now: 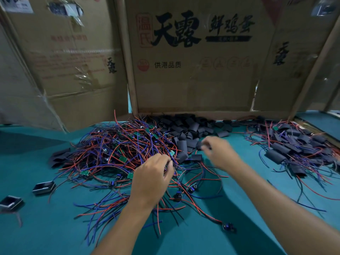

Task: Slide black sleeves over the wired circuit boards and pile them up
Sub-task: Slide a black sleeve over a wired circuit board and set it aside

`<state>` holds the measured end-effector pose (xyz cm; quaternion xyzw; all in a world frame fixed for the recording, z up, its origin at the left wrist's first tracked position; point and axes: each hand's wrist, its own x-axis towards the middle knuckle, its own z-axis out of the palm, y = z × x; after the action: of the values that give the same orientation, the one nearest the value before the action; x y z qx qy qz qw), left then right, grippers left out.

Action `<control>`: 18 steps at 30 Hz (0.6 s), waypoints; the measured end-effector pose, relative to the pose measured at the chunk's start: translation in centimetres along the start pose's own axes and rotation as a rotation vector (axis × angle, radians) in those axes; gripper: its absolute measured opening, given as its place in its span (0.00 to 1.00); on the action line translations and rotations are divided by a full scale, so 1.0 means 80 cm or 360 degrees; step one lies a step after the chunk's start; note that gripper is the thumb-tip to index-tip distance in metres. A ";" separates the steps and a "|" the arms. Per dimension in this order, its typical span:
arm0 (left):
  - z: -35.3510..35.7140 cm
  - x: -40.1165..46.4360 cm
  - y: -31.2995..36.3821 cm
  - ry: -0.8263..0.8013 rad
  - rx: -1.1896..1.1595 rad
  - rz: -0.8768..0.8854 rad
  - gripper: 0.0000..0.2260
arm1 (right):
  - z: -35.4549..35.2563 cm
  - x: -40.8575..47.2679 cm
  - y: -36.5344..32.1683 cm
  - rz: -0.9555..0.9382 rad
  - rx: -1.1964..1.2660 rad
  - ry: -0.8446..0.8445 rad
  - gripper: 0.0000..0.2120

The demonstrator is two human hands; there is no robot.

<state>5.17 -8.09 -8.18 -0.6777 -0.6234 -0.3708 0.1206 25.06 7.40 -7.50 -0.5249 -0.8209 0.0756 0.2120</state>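
A tangled heap of small green circuit boards with red, blue and black wires [117, 153] covers the middle left of the teal table. Loose black sleeves [191, 129] are heaped behind it, against the cardboard. Sleeved boards with trailing wires are piled [294, 146] at the right. My left hand [152, 179] rests on the near edge of the wire heap, fingers curled into wires. My right hand [219, 153] is blurred, fingers pinched by the near sleeves; what it grips is unclear.
Tall cardboard boxes [195, 70] wall off the back of the table. Two small dark rectangular trays [43, 187] [11, 202] lie at the near left. A few flat black sleeves [58, 157] lie left of the wire heap. Stray wired parts [228, 227] lie near the front.
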 end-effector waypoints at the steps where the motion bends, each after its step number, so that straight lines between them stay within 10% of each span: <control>1: -0.001 0.000 -0.002 0.0019 0.0002 0.0009 0.06 | 0.015 0.006 -0.011 -0.0053 -0.0059 -0.0192 0.15; 4: -0.007 0.000 -0.009 0.0081 0.0027 0.0023 0.06 | 0.032 0.024 -0.014 -0.0059 -0.0309 -0.0401 0.22; 8: -0.009 0.003 -0.017 0.0153 0.0071 -0.0047 0.05 | 0.027 0.017 -0.001 -0.0046 -0.0151 -0.0255 0.08; 14: -0.018 0.010 -0.030 0.0305 0.0104 -0.0292 0.07 | -0.008 -0.028 -0.006 0.0089 0.0670 0.0359 0.08; 18: -0.032 0.015 -0.054 0.0191 0.0037 -0.0583 0.10 | -0.015 -0.072 -0.029 0.0209 0.1352 0.0184 0.08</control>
<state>0.15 -7.94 -6.92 -0.5282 -0.7323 -0.4190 0.0960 25.70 1.15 -7.16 -0.4455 -0.6686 0.3904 0.4495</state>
